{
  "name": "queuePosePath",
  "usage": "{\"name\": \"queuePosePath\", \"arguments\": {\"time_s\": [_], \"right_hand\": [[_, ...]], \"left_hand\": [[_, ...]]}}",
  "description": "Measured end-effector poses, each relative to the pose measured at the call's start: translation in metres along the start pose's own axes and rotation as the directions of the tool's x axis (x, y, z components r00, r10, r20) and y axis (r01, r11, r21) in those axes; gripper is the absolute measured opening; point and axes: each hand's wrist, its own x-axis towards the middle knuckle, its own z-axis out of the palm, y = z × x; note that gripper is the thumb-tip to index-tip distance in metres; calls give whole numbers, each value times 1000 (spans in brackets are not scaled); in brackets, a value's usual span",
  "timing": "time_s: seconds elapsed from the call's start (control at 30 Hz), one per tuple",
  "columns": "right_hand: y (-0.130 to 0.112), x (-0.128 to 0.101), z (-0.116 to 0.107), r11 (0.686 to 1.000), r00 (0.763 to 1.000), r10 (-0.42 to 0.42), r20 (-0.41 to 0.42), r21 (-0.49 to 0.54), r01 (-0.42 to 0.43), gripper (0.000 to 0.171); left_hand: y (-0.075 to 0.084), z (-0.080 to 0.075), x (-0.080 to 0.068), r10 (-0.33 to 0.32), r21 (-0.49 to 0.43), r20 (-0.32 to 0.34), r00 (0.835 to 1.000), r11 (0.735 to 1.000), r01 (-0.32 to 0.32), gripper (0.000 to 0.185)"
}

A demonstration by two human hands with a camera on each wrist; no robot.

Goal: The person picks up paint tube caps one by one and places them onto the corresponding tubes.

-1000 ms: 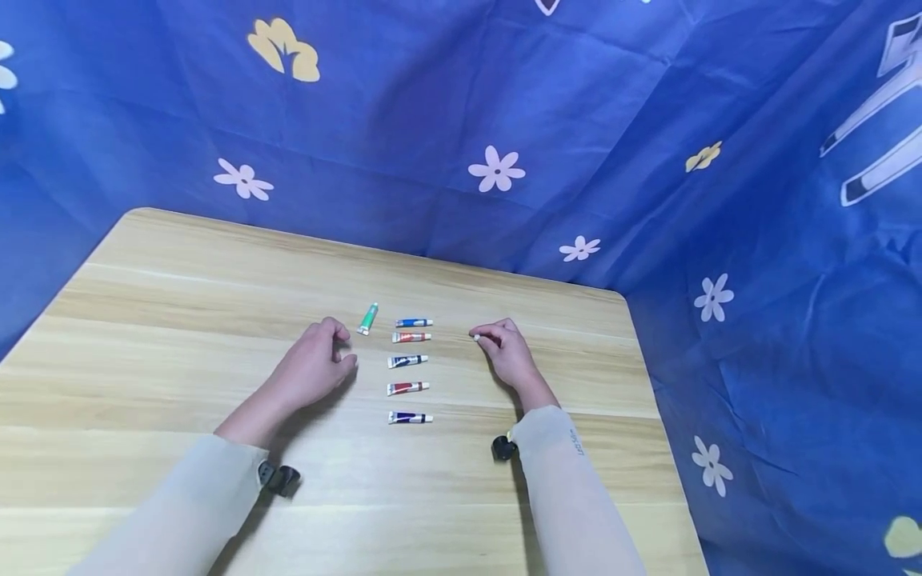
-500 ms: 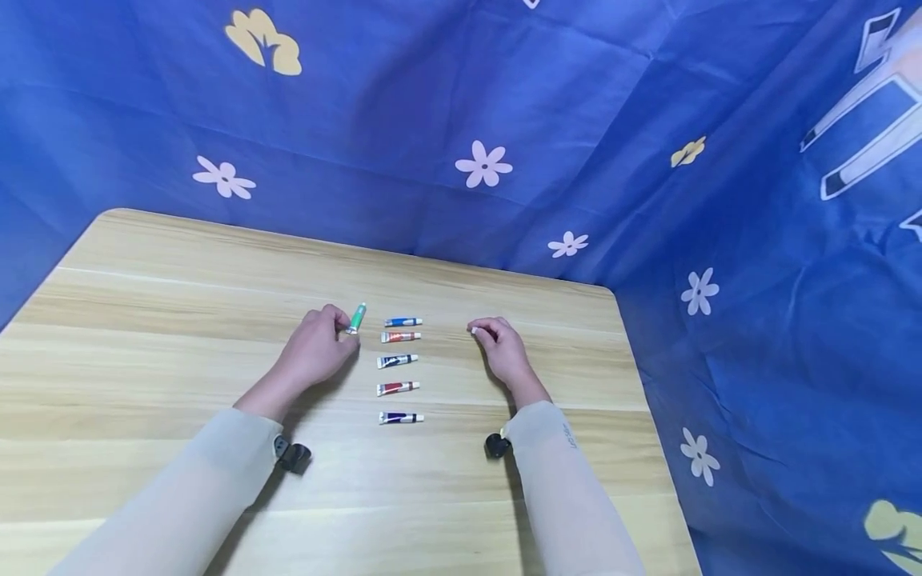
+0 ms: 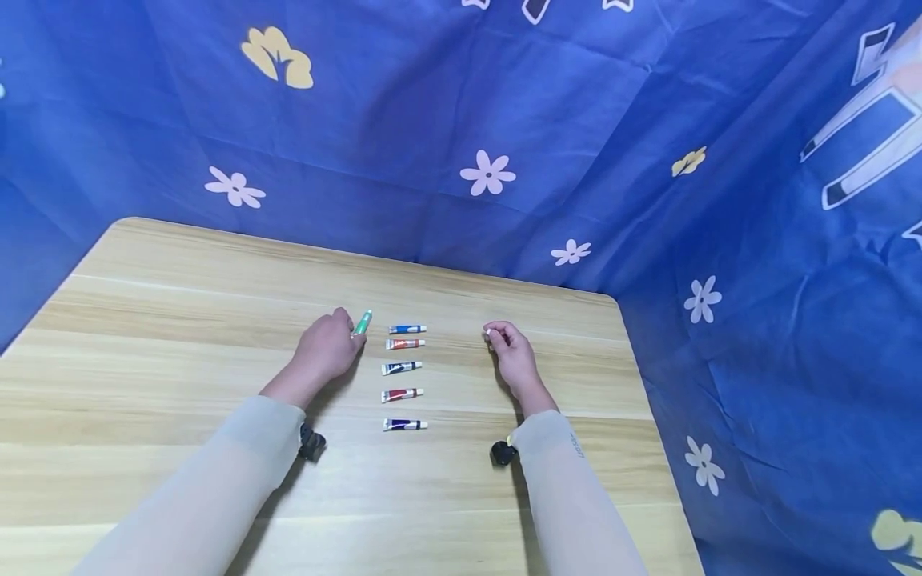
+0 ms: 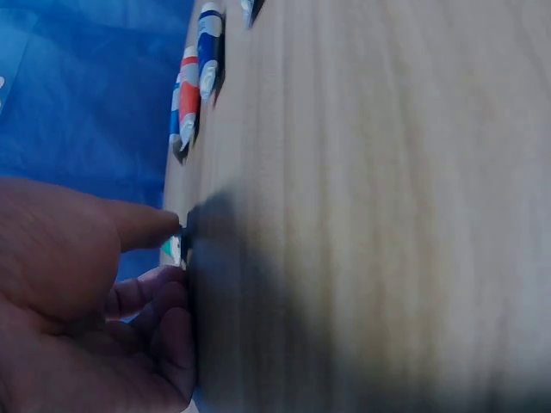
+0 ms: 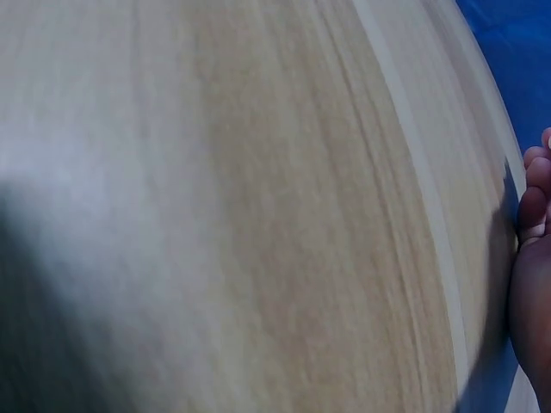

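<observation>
My left hand point(image 3: 326, 348) pinches the lower end of a green paint tube point(image 3: 363, 322) between thumb and fingers; the tube's far end sticks out, tilted to the upper right. In the left wrist view, thumb and fingers of that hand point(image 4: 77, 301) close around the tube's end point(image 4: 176, 249), low over the tabletop. To the right, my right hand point(image 3: 515, 356) holds a small white object point(image 3: 489, 332) at the tips of thumb and forefinger; its kind is too small to tell. The right wrist view catches only part of this hand point(image 5: 535, 258), at the right edge.
A column of paint tubes lies between the hands: blue point(image 3: 407, 329), orange point(image 3: 406, 344), dark blue point(image 3: 401, 368), red point(image 3: 402, 395) and purple point(image 3: 405, 425). They rest on a wooden table point(image 3: 180, 384). A blue patterned cloth point(image 3: 403, 120) hangs behind and at the right.
My left hand has moved up and right to the green tube and taken hold of its lower end. The right hand keeps its pinch, almost in place. The column of tubes looks unchanged.
</observation>
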Motion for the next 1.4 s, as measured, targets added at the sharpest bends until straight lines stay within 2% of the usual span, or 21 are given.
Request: {"name": "queuePosePath", "arguments": {"time_s": [0.17,0.3,0.47,0.67,0.87,1.0,1.1,1.13,1.23,1.4], "right_hand": [[-2,3,-1,998,1000,9,-6,65,-8,23],[-1,4,0,992,1000,27,-3,127,-26,24],[4,2,3,997,999,32,-4,75,-32,23],[8,-2,6,1000,1000,12,-11,27,-12,23],[6,-4,6,999,1000,17,-26,38,-16,22],[4,-4,4,998,999,11,-41,59,-9,22],[5,-5,3,996,998,18,-59,86,-13,23],[5,-5,3,996,998,20,-61,91,-15,23],[7,-6,4,995,998,16,-58,98,-10,24],[5,-8,6,995,997,5,-71,97,2,27]], "left_hand": [[6,1,-4,30,17,-29,999,999,-29,25],[8,3,-11,22,-11,-42,999,1000,-23,25],[4,3,-18,-17,-90,-18,1000,996,16,27],[-7,-1,-29,-83,-220,4,997,972,82,23],[-21,-1,-43,-125,-336,-50,991,936,101,27],[-21,-7,-51,-168,-451,-37,985,883,133,36],[-19,-12,-60,-194,-540,2,981,826,164,41],[-18,-13,-64,-198,-556,5,980,814,168,41],[-16,-13,-77,-214,-573,-5,977,801,173,40],[-9,-7,-95,-239,-561,-31,970,807,182,40]]}}
